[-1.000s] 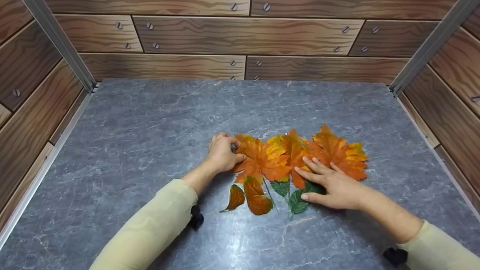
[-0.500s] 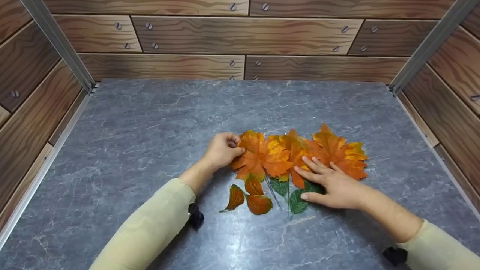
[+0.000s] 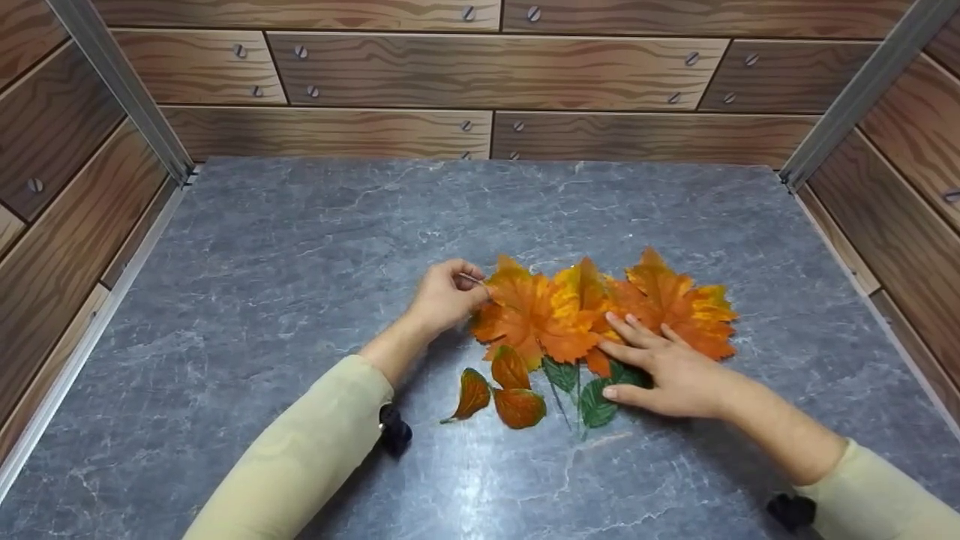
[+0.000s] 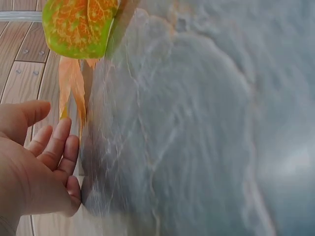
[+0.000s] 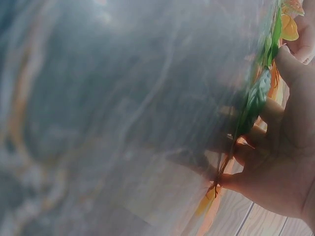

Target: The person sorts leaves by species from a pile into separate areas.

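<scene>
In the head view, my left hand (image 3: 448,294) pinches the left edge of an orange and yellow artificial maple leaf (image 3: 529,319), which overlaps another maple leaf (image 3: 581,281). The left wrist view shows the left hand's fingers bent beside a drooping orange leaf point (image 4: 73,83). With fingers spread, my right hand (image 3: 667,375) rests on the leaves, its thumb touching a dark green leaf (image 3: 598,403). A further maple leaf (image 3: 667,300) lies beyond the right fingers, partly covered by them. Thin stems reach toward the front.
A sprig of brown-orange leaves with green edges (image 3: 519,409) lies in front of the maple leaves. The grey marbled tabletop (image 3: 300,247) is bounded by wood-print walls (image 3: 487,71) and metal posts at the far corners (image 3: 124,97).
The left maple leaf has shifted right and turned under my left hand, further over its neighbour, uncovering more of the brown-orange sprig. My right hand has stayed in place.
</scene>
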